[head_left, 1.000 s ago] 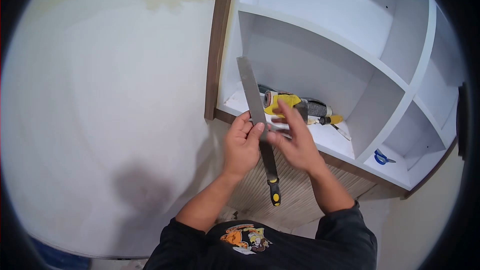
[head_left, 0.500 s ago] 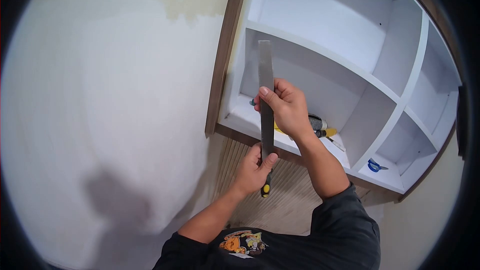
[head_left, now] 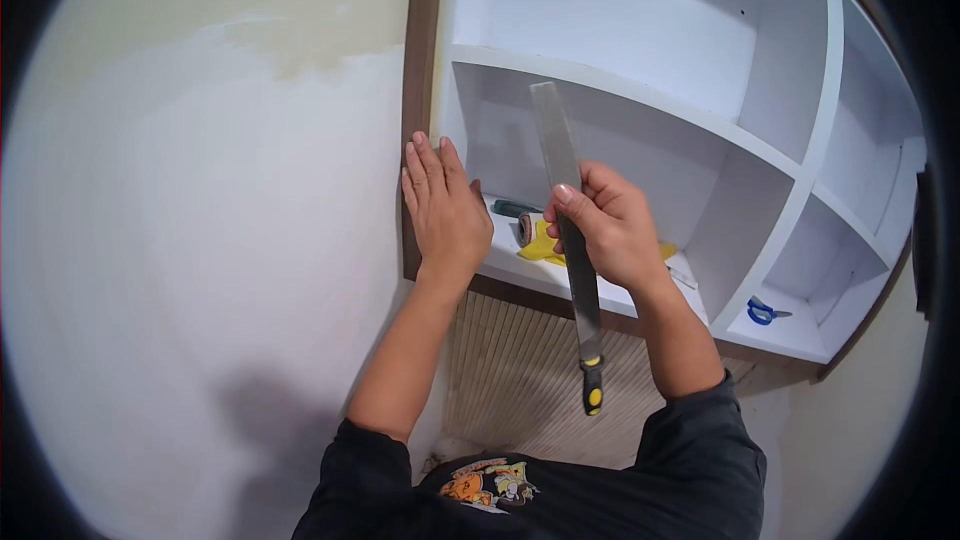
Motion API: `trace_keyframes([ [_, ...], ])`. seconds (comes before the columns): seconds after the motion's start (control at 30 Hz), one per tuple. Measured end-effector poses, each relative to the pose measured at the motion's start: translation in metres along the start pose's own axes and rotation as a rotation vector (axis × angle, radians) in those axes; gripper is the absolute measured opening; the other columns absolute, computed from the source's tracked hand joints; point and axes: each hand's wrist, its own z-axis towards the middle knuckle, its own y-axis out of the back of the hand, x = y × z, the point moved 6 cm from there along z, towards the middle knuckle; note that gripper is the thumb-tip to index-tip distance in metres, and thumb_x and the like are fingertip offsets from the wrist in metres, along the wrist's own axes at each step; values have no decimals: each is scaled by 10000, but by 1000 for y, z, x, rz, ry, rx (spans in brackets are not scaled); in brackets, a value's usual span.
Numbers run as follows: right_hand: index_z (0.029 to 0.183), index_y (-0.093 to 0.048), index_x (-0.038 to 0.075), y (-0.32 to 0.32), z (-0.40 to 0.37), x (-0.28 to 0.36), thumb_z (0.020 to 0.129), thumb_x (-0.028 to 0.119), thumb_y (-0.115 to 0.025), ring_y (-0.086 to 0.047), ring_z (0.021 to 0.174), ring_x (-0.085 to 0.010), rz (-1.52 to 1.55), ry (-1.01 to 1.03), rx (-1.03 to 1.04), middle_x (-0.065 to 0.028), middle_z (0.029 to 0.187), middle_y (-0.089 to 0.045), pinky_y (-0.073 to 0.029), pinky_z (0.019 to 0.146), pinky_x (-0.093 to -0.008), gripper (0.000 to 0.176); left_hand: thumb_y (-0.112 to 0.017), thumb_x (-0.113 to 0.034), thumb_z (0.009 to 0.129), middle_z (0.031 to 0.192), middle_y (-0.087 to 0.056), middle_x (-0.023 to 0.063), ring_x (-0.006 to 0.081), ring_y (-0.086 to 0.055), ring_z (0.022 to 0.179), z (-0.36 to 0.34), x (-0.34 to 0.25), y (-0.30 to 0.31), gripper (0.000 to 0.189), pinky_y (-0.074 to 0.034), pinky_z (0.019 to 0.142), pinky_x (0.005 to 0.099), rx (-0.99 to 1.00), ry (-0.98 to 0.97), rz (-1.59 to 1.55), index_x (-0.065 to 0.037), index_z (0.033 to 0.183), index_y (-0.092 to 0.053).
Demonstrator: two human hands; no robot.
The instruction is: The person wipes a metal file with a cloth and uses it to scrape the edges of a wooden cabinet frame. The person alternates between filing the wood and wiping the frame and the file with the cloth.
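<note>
My right hand (head_left: 618,225) grips a long flat metal file (head_left: 583,285) by the middle of its blade. The file's black and yellow handle (head_left: 593,385) hangs at the lower end, and its square tip points up in front of the shelf opening. With fingers stretched out, my left hand (head_left: 445,210) lies flat against the brown wooden edge trim (head_left: 424,60) at the left side of the white shelf unit (head_left: 620,90). The left palm is hidden from view.
On the lower shelf, a yellow cloth-like item (head_left: 540,245), a roller-like cylinder (head_left: 525,230) and a dark green tool (head_left: 515,208) lie behind the file. Blue-handled scissors (head_left: 763,312) rest in the right compartment. A partly painted wall (head_left: 200,190) stands at left; ribbed panelling (head_left: 510,350) is below.
My left hand has let go of the file's lower end and moved up and left onto the wooden trim. The file, still in my right hand, now tilts with its handle swung right.
</note>
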Motion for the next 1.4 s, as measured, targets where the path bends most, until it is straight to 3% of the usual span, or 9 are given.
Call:
trace_keyframes([
  [0.33, 914, -592, -29, -1, 30, -7, 1027, 183, -590, -624, 686, -130, -462, -98, 216, -54, 771, -634, -535, 623, -320, 240, -644, -114, 887, 1534, -379, 282, 408, -428, 1325, 13, -14, 16, 551, -304, 1090, 557, -96, 64, -4, 8, 1402, -488],
  [0.63, 942, -615, -17, 2, 39, 5, 1031, 167, -590, -590, 676, -95, -461, -123, 250, -11, 740, -609, -495, 628, -279, 205, -619, -116, 899, 1545, -396, 236, 398, -406, 1359, 19, -14, 16, 504, -285, 1104, 529, -34, 136, 4, -22, 1385, -526],
  [0.73, 921, -603, -13, -3, 41, 10, 1032, 167, -586, -584, 675, -97, -522, -117, 291, -11, 727, -593, -489, 621, -282, 212, -603, -133, 951, 1542, -414, 216, 367, -463, 1333, 13, -20, 27, 467, -347, 1095, 513, -35, 117, -26, -16, 1395, -521],
  [0.83, 924, -597, -18, -10, 50, 2, 1020, 174, -600, -581, 649, -125, -561, -110, 323, -39, 719, -611, -485, 616, -315, 215, -568, -174, 1023, 1482, -491, 173, 294, -545, 1272, -36, -22, 20, 442, -445, 1050, 466, 72, 397, -833, -13, 1427, -487],
  [0.9, 933, -595, -22, -16, 57, -1, 1011, 181, -609, -579, 632, -153, -722, -3, 292, -63, 717, -624, -485, 620, -340, 218, -552, -175, 1055, 1403, -554, 137, 231, -585, 1230, -79, -47, 1, 437, -511, 1003, 402, 372, 515, -1402, -8, 1446, -451],
  [1.0, 945, -596, -24, -34, 57, -2, 1000, 187, -617, -586, 626, -187, -876, 56, 278, -90, 716, -638, -487, 628, -368, 219, -563, -130, 1047, 1327, -594, 115, 207, -598, 1212, -108, -75, -6, 409, -541, 985, 377, 487, 667, -1631, 3, 1418, -453],
  [1.13, 953, -597, -20, -52, 56, -13, 999, 188, -615, -609, 659, -200, -956, 98, 294, -96, 735, -643, -492, 635, -389, 214, -569, -120, 1042, 1231, -631, 111, 176, -670, 1036, -96, -81, -12, 360, -622, 858, 334, 577, 774, -1656, 15, 1360, -468],
  [1.33, 1008, -574, -10, -48, 52, -21, 1031, 195, -590, -629, 696, -146, -554, -19, 186, -64, 808, -652, -520, 623, -332, 207, -497, -72, 1051, 1100, -616, 107, 190, -696, 941, -112, -65, -12, 418, -612, 792, 332, 435, 768, -1528, 8, 1437, -360],
  [1.4, 1025, -564, -34, -51, 46, -24, 1022, 188, -595, -668, 703, -187, -424, 8, 122, -111, 801, -676, -532, 642, -355, 223, -471, -51, 1048, 1084, -600, 108, 199, -700, 911, -119, -64, 2, 474, -603, 786, 330, 339, 763, -1615, -9, 1482, -286],
])
